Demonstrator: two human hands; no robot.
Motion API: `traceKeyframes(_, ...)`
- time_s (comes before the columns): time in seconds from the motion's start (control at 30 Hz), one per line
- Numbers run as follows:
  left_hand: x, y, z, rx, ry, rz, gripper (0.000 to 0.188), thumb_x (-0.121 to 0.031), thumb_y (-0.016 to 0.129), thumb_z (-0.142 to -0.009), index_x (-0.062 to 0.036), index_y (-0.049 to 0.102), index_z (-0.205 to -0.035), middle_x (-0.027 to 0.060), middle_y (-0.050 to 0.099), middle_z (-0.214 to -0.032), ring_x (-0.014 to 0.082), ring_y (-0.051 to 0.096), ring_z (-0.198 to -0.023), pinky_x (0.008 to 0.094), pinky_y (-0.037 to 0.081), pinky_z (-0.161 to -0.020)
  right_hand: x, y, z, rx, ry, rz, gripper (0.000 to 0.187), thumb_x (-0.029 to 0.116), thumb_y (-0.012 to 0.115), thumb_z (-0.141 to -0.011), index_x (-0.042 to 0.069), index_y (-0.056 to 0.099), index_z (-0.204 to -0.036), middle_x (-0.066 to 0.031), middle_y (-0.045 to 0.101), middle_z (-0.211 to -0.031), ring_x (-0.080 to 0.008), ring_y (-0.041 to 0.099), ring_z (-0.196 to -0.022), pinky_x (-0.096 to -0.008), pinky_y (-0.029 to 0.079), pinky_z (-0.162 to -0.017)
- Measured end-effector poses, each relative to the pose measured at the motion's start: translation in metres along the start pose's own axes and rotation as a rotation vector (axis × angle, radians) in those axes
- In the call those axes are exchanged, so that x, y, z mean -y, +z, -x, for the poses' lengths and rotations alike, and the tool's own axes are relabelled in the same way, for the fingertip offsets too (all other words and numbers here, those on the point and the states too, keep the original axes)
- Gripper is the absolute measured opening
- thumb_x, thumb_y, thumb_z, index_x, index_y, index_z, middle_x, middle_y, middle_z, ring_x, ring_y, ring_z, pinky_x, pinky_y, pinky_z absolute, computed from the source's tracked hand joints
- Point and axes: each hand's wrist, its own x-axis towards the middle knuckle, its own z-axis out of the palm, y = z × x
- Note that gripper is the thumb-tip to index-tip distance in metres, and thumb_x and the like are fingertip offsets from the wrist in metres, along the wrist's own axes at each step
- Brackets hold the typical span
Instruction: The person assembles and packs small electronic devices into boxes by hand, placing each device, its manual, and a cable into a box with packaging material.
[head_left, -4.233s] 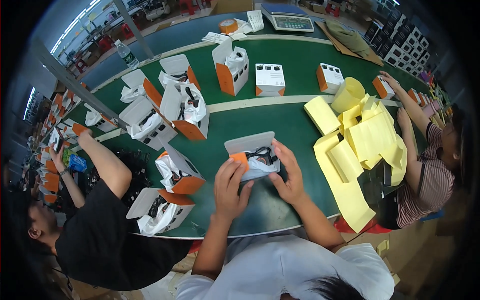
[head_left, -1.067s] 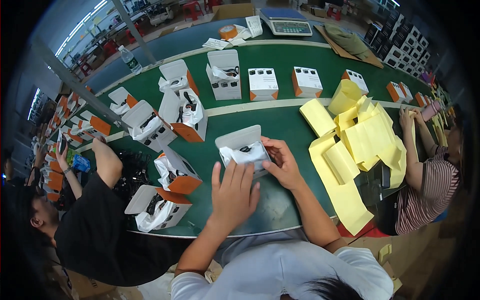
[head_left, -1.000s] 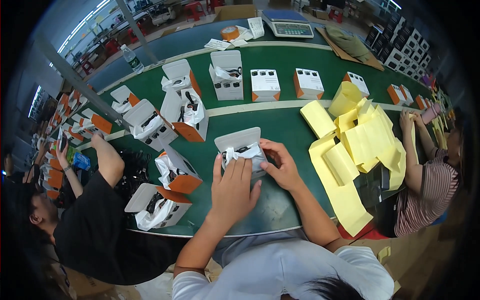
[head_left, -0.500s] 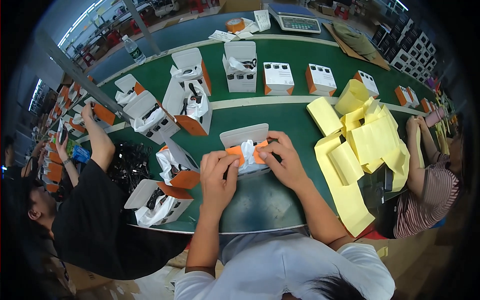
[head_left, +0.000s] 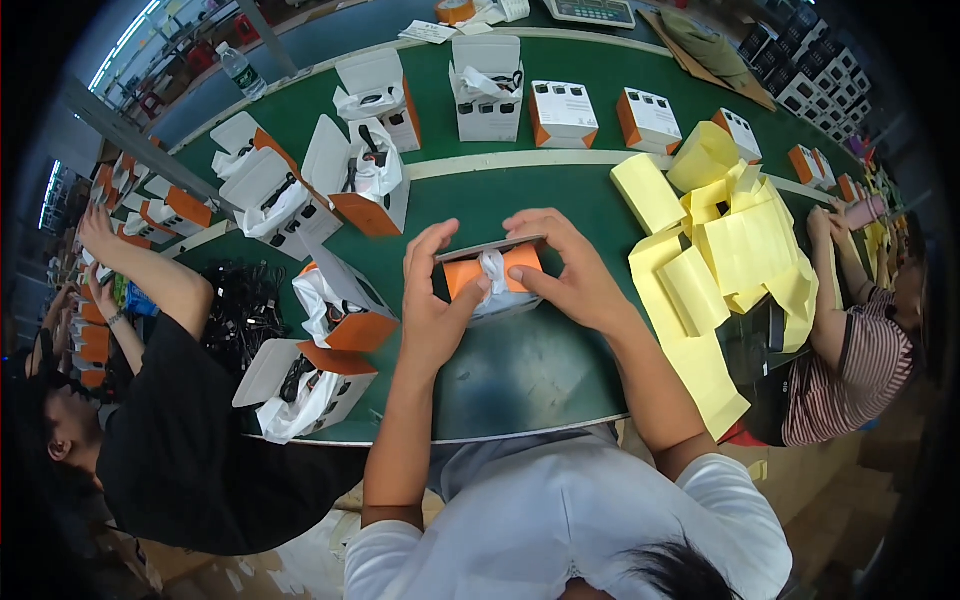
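In front of me on the green bench, a small white-and-orange carton (head_left: pixel 524 259) is between my hands. Its two orange side flaps are folded inward, with a strip of white plastic bag (head_left: pixel 491 268) showing between them. My left hand (head_left: pixel 428 310) holds the carton's left side, its thumb pressing near the bag. On the other side, my right hand (head_left: pixel 578 278) has its thumb on the right orange flap. The fingers of both hands reach up beside the tilted lid (head_left: pixel 490 246), and some fingertips are hidden behind it.
Open cartons with bagged items (head_left: pixel 372 175) stand to the left and far left, beside a heap of black cables (head_left: pixel 245 315). Closed cartons (head_left: pixel 564 115) line the far side. Folded yellow card sheets (head_left: pixel 740 265) lie at right. Co-workers sit on both sides.
The carton's lid has tilted forward over the flaps. My fingers have moved from pinching the orange flaps to behind the lid, with thumbs pressing on the top.
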Motion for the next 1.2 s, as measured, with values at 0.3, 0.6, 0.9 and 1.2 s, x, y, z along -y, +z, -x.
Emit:
traceKeyframes(0.3, -0.012, -0.017, 0.005, 0.177, 0.381, -0.264, 0.033, 0.009, 0.074, -0.073, -0.0036, 0.069, -0.103, 0.0138, 0.069, -0.121, 0.0334, 0.062, -0.118, 0.0408, 0.049, -0.099, 0.011, -0.005, 0.016, 0.099, -0.082, -0.046, 0.043, 0.012, 0.079, -0.083, 0.014, 0.072, -0.126, -0.0132, 0.057, -0.139, -0.0285, 0.055, -0.126, -0.0392, 0.045, -0.104)
traceKeyframes(0.6, -0.002, -0.035, 0.007, 0.351, 0.461, -0.355, 0.036, -0.006, 0.075, -0.083, -0.0085, 0.073, -0.119, 0.0143, 0.064, -0.138, 0.0391, 0.054, -0.131, 0.047, 0.043, -0.109, 0.015, -0.004, 0.021, 0.108, 0.016, -0.024, 0.039, 0.006, 0.078, -0.083, 0.013, 0.075, -0.121, -0.0147, 0.054, -0.145, -0.0288, 0.057, -0.124, -0.0384, 0.048, -0.101)
traceKeyframes(0.9, 0.01, -0.032, 0.028, 0.221, 0.653, -0.752, 0.035, -0.025, 0.075, -0.086, -0.0182, 0.073, -0.121, 0.0053, 0.06, -0.145, 0.0382, 0.048, -0.136, 0.0581, 0.037, -0.111, -0.004, 0.009, 0.034, 0.049, -0.231, 0.242, 0.049, 0.011, 0.08, -0.082, 0.019, 0.067, -0.129, -0.0178, 0.042, -0.157, -0.0396, 0.048, -0.138, -0.0438, 0.047, -0.106)
traceKeyframes(1.2, 0.018, -0.02, 0.029, 0.086, 0.512, -0.396, 0.029, -0.015, 0.079, -0.083, -0.0142, 0.076, -0.112, 0.011, 0.062, -0.139, 0.0407, 0.051, -0.134, 0.054, 0.041, -0.11, -0.018, 0.015, 0.036, -0.028, -0.308, 0.299, 0.047, 0.014, 0.08, -0.081, 0.019, 0.067, -0.126, -0.0171, 0.046, -0.152, -0.0414, 0.051, -0.131, -0.0455, 0.049, -0.103)
